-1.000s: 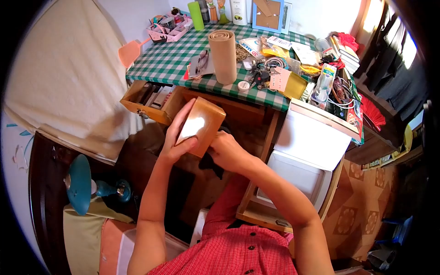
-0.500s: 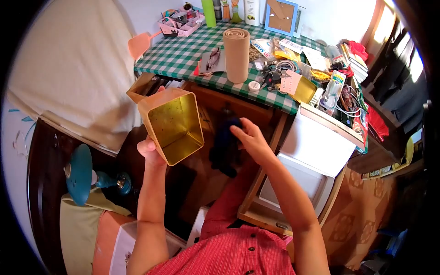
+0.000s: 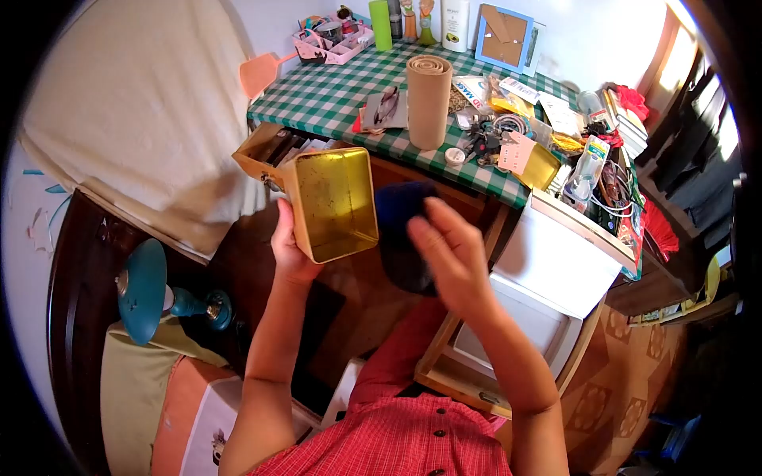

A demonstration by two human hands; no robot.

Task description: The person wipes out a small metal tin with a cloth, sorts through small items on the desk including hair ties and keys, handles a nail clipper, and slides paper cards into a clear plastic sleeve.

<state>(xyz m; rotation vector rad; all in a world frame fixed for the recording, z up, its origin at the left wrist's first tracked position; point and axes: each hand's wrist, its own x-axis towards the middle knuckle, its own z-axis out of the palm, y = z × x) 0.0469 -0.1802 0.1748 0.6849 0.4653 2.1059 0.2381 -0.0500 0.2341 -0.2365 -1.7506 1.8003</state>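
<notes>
Left hand (image 3: 290, 250) fingers grasp the open rectangular gold metal tin (image 3: 333, 202) by its near wall; looks light, rigid, slick. Right hand (image 3: 452, 254) fingers clutch the soft, limp dark blue cloth (image 3: 397, 214) just right of it.

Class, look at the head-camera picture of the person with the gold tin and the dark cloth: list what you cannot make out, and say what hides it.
- Dark blue cloth, head view: its lower part is hidden behind the right hand, which is motion-blurred.
- Gold tin: its outer back is covered by the left hand; the marks inside are too small to identify.
- Open drawer: its contents are partly hidden by the tin.
- Labels on the bottles on the checked table: too small to read.
</notes>
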